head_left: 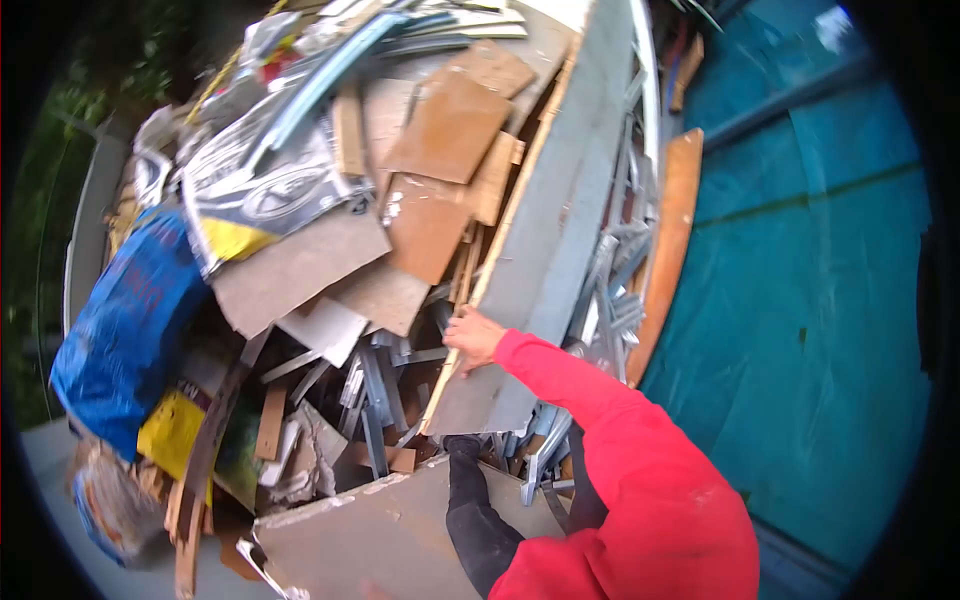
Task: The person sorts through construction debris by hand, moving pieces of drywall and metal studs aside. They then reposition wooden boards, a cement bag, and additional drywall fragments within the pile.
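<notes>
My right hand (475, 338), at the end of a red sleeve, grips the near left edge of a long grey board (535, 250). Its fingers curl over the board's pale, rough edge. The board lies tilted along the right side of a heap of scrap, running away from me. At the bottom edge, a faint blurred patch looks like my left hand (375, 590); its fingers cannot be made out. Close to that patch is a wide grey-brown panel (390, 530) with a chipped edge. My dark-clad leg (475, 520) stands beside it.
Brown board pieces (450, 125), a printed sack (275, 205) and metal profiles (375, 400) crowd the heap. A blue bag (130, 330) sits at its left. An orange-brown curved plank (670, 240) stands beside a teal sheet wall (800, 300) on the right.
</notes>
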`<state>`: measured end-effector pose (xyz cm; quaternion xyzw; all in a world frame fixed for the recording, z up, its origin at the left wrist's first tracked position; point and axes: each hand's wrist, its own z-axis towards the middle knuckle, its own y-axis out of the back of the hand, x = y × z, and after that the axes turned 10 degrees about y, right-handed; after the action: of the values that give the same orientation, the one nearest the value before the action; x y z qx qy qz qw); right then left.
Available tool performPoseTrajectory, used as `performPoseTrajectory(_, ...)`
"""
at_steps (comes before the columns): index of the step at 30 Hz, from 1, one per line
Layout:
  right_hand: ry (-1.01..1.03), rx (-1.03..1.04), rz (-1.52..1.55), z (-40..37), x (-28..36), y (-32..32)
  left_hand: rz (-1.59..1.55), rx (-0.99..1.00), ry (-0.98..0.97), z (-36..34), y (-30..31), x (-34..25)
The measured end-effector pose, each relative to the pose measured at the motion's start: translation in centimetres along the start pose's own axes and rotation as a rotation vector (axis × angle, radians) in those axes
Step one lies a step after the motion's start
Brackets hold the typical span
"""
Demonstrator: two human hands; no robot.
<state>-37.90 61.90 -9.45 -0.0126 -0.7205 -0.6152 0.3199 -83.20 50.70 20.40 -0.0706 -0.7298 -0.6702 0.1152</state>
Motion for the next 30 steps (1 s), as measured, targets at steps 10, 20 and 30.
performPoseTrajectory(10, -0.229, -0.300, -0.060, 0.2, 2.4, -3.3, -0.483, 0.155, -0.594, 12.7, -18.8, -30.3)
performPoseTrajectory(20, -1.860, -1.054, 0.632, -19.3, 1.9, -26.8, -0.496, 0.102, -0.580, 14.8, -25.3, -33.1)
performPoseTrajectory(30, -1.688, -0.969, 1.099, -19.5, 3.0, -28.3, -0.480, 0.491, -0.358, 19.0, -30.4, -34.2)
